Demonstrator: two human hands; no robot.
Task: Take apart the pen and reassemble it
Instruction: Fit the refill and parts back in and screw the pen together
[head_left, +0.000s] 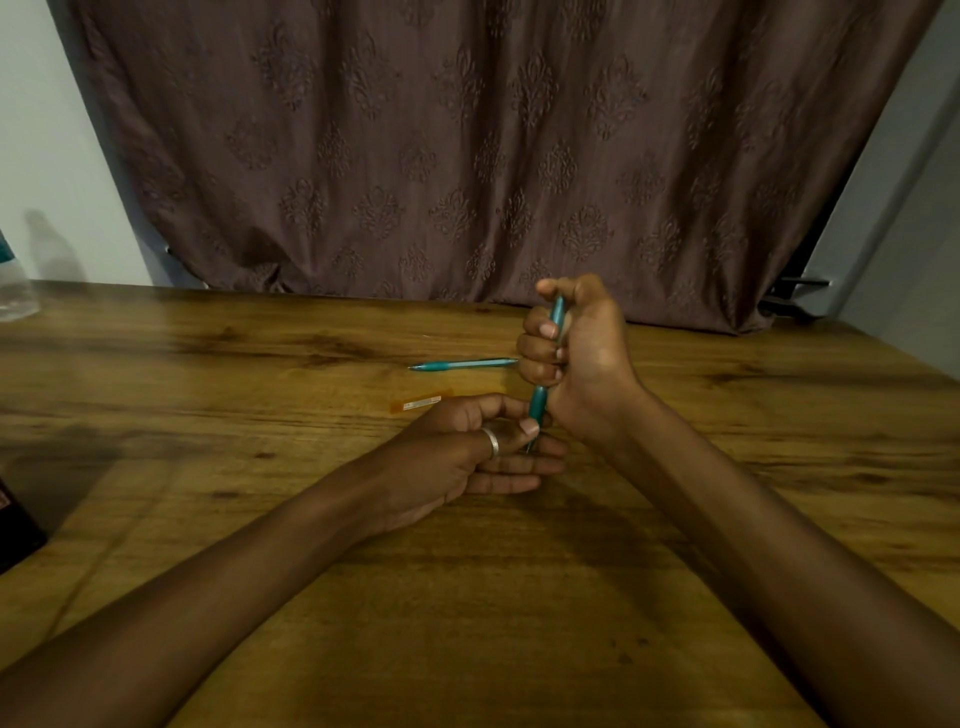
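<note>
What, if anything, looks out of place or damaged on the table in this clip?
Nothing stands out. The right hand grips a teal pen upright, with the left hand at its lower tip. A second pen and an orange strip lie flat on the table. No spill or breakage shows.

Wooden table (260, 519), brown curtain (467, 156), bottle (13, 286)

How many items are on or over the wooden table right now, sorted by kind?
Teal plastic pens: 2, one upright in the right hand at, one lying on the wooden table at
Orange flat strip: 1
Clear plastic bottle: 1
Dark box at left edge: 1
Total: 5
</note>
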